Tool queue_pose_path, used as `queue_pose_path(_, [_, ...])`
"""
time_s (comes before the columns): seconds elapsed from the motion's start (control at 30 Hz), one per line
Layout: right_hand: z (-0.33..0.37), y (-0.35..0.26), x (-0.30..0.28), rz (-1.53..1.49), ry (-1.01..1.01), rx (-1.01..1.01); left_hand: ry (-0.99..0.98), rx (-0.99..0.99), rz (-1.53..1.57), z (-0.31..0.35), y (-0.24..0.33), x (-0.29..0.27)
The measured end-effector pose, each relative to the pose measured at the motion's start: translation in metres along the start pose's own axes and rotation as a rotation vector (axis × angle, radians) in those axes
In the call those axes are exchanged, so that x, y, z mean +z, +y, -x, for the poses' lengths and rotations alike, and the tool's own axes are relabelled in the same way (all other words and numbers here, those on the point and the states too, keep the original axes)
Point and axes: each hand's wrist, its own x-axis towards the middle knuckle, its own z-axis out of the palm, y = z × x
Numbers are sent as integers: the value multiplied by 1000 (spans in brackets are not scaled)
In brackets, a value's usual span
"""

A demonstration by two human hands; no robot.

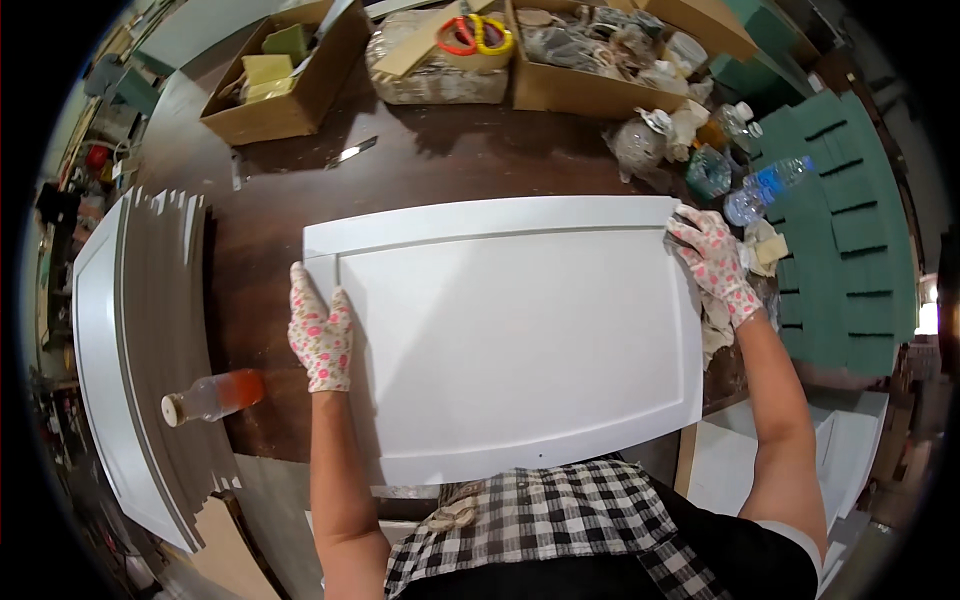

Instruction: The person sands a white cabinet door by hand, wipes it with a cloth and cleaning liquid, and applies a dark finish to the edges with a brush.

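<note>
A white cabinet door (520,320) with a raised frame lies flat before me, its near edge close to my checked apron. My left hand (322,345), in a floral-print glove, grips the door's left edge, with the thumb over the frame and the fingers along the outside. At the far right corner my right hand (712,255), gloved alike, bends its fingers around a small grey pad (683,238) against the frame. The fingers partly hide this pad. A crumpled pale cloth (716,325) lies beside the door below my right wrist.
Similar white doors (130,330) stand stacked at the left, near a bottle of orange liquid (215,396). Cardboard boxes (590,98), a wrapped bundle with scissors (475,38) and a metal blade (352,151) occupy the dark table's far side. Bottles (768,190) stand right, beside green slotted panels (850,230).
</note>
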Motion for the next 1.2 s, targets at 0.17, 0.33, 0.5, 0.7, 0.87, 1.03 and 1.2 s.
queue_pose_path(0.17, [-25, -30, 13, -9, 97, -146, -16, -22, 5, -3, -7, 5])
queue_pose_path(0.33, [-24, -18, 9, -214, 147, -73, 1, -39, -3, -3, -10, 5])
queue_pose_path(0.5, [-3, 5, 7, -189, 92, -107, 4, 17, 0, -5, -12, 7])
queue_pose_path(0.7, [82, -9, -11, -416, -66, -305, 8, 39, -41, -3, -23, 7])
queue_pose_path(0.87, [53, 4, -4, -365, 26, -280, 15, 48, -32, -5, -19, 6])
queue_pose_path(1.03, [24, 22, 7, -371, 108, -259, -17, 49, -59, -9, -23, 10])
queue_pose_path(1.2, [164, -31, -21, -640, -87, -306, 7, 79, -133, -7, -34, 9])
